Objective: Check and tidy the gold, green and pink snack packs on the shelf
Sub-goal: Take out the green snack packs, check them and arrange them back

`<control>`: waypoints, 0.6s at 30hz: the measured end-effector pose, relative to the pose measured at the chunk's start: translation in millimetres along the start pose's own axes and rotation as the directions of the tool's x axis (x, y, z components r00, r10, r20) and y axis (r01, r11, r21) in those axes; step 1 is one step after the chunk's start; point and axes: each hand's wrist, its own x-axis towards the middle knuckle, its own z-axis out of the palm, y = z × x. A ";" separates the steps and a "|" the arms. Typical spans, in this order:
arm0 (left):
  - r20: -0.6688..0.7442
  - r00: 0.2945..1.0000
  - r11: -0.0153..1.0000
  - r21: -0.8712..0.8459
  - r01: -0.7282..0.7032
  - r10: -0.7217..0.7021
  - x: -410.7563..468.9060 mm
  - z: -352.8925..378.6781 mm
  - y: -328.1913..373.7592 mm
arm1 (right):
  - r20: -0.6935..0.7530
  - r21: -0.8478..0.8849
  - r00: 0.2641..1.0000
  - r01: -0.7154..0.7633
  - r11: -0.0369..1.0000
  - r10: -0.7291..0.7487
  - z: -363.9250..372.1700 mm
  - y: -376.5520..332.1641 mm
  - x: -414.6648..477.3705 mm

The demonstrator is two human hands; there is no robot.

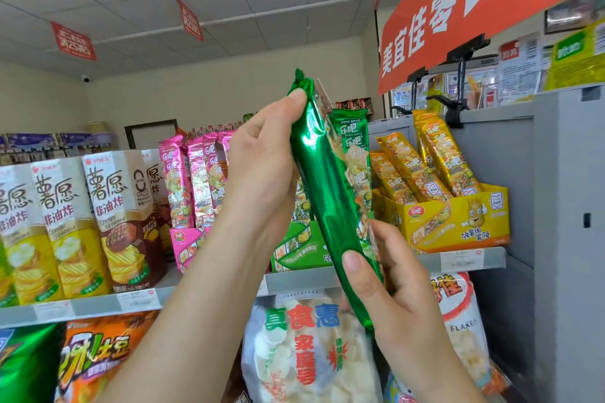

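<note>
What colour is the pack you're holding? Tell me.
Shiny green; the pack shows best in the head view.

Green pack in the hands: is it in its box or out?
Out: left hand and right hand hold the green pack tilted before the shelf.

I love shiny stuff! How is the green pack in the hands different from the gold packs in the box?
The long green foil pack is held by the left hand and right hand; the long gold foil packs lean in a yellow cardboard box. The green shows mostly plain foil; the gold show printed fronts. Both are slim and shiny.
</note>
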 end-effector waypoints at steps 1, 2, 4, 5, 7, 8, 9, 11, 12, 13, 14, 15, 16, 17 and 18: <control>0.023 1.000 1.000 -0.003 0.006 -0.006 0.4 0.0 -0.3 | 0.008 0.036 1.000 -0.015 0.999 0.015 -1.2 0.4 -0.3; 0.043 0.999 1.000 -0.019 0.015 -0.014 1.3 0.3 -0.9 | 0.028 0.084 0.999 -0.035 0.996 0.033 -2.6 -0.2 -0.6; 0.062 0.998 0.998 -0.053 0.023 -0.020 4.1 0.9 -1.1 | 0.102 0.183 0.992 -0.093 0.979 0.075 -5.0 -3.1 -1.4; 0.062 0.998 0.999 -0.033 0.009 -0.007 5.3 0.7 -1.6 | 0.129 0.210 0.987 -0.124 0.970 0.098 -6.0 -4.1 -2.3; 0.046 0.997 0.994 0.087 -0.059 0.055 6.9 0.0 -3.2 | 0.115 0.226 0.986 -0.143 0.964 0.119 -5.9 -5.3 -3.2; 0.040 0.995 0.986 0.136 -0.098 0.094 7.5 -0.5 -3.6 | 0.083 0.214 0.991 -0.124 0.969 0.109 -5.4 -4.8 -3.1; 0.032 0.992 0.978 0.167 -0.125 0.121 7.6 -1.2 -3.6 | 0.045 0.185 0.996 -0.090 0.979 0.083 -4.8 -2.9 -3.3; 0.001 0.988 0.968 0.203 -0.149 0.152 8.8 -2.7 -2.1 | -0.026 0.113 1.000 -0.013 0.994 0.016 -4.4 2.0 -3.4; -0.017 0.985 0.961 0.224 -0.162 0.170 9.4 -2.9 -0.6 | -0.047 0.088 0.999 0.016 0.996 -0.012 -4.2 3.5 -3.7; -0.028 0.981 0.951 0.251 -0.180 0.193 10.2 -3.0 1.0 | -0.060 0.067 0.998 0.035 0.997 -0.031 -4.0 5.2 -4.3; -0.029 0.977 0.943 0.270 -0.195 0.211 11.0 -3.1 1.9 | -0.070 0.049 0.997 0.045 0.998 -0.041 -3.6 6.2 -4.6; -0.021 0.976 0.940 0.272 -0.204 0.217 12.0 -3.3 2.6 | -0.080 0.034 0.996 0.052 0.998 -0.049 -3.4 7.4 -4.9; -0.013 0.975 0.942 0.262 -0.209 0.220 12.9 -3.9 2.5 | -0.091 0.019 0.994 0.056 0.998 -0.054 -3.0 7.9 -4.8; -0.006 0.975 0.945 0.250 -0.212 0.221 13.3 -4.7 2.4 | -0.103 0.000 0.993 0.058 0.998 -0.058 -3.1 9.2 -4.8; -0.004 0.975 0.948 0.237 -0.213 0.220 14.0 -5.6 1.9 | -0.113 -0.016 0.992 0.058 0.998 -0.059 -3.1 10.1 -4.3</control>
